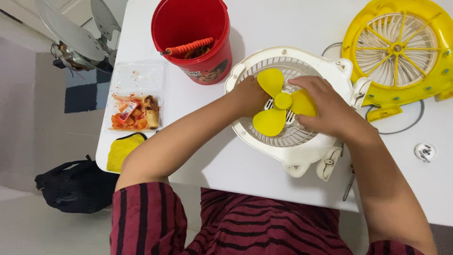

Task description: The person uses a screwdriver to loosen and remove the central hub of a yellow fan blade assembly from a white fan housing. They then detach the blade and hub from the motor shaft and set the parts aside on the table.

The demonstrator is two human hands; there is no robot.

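Yellow fan blade (278, 102) lies in the white housing (302, 151), left hand (247, 97) bracing, right hand (325, 106) clamped on one blade (steadying it); red bucket (193, 28) far left.

I see a white table (264, 28) over a pale floor (28, 222). A black bag (75, 186) sits on the floor at left, a dark checkered mat (87, 92) beyond it. Light is soft, even.

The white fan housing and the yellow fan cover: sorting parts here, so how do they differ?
The white fan housing lies at the table's near edge under both hands; the yellow fan cover lies untouched at the far right. The housing carries a yellow blade; the cover shows only bare spokes. Both are round, grilled and lie flat.
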